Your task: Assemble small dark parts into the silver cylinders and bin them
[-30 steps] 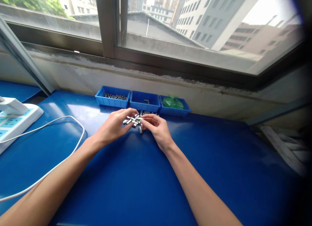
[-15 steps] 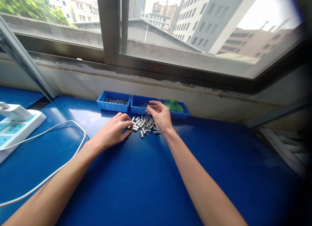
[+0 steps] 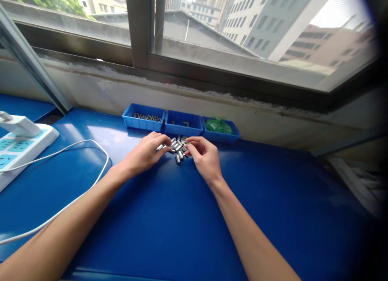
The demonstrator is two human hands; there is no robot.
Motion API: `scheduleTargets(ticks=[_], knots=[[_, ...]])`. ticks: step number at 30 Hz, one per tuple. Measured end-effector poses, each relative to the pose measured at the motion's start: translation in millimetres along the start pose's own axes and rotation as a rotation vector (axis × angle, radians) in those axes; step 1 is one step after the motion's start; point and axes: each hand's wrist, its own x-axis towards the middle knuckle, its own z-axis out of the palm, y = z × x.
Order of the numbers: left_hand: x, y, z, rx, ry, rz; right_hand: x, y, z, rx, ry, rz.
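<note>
A pile of short silvery metal pieces [image 3: 178, 145], shaped like stubby rods, lies on the blue tabletop [image 3: 169, 216] between my hands. At its left side my left hand [image 3: 151, 149] has thumb and fingers curled together over some pieces; what they pinch is too small to make out. My right hand [image 3: 204, 154] reaches into the right side of the pile, thumb and forefinger drawn together, and its fingers hide whatever they hold. Just behind the pile stands a blue bin [image 3: 184, 130] with a few metal pieces inside.
Left of the middle bin is another blue bin [image 3: 142, 124] of small metal parts; on the right, a third bin [image 3: 222, 136] holds green plastic packets [image 3: 218, 126]. A white power strip [image 3: 28, 158] and a looping white cable [image 3: 104, 168] occupy the left. Behind runs a windowed wall.
My right hand has come down from over the middle bin to the pile, and pieces in that bin now show. My left hand has moved slightly right. The view has tilted down a little.
</note>
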Motion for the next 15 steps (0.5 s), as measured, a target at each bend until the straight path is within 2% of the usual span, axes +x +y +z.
scheduleTargets(ticks=[3,7,15], knots=[[2,9,0.7,-0.256,0.074,-0.128,0,-1,3,0.007,-0.033,0.005],[3,20,0.4,-0.568,0.106,-0.194,-1,-5,5,0.116,-0.092,0.051],[3,20,-0.4,-0.618,0.089,-0.185,0,-2,9,0.258,-0.162,0.136]])
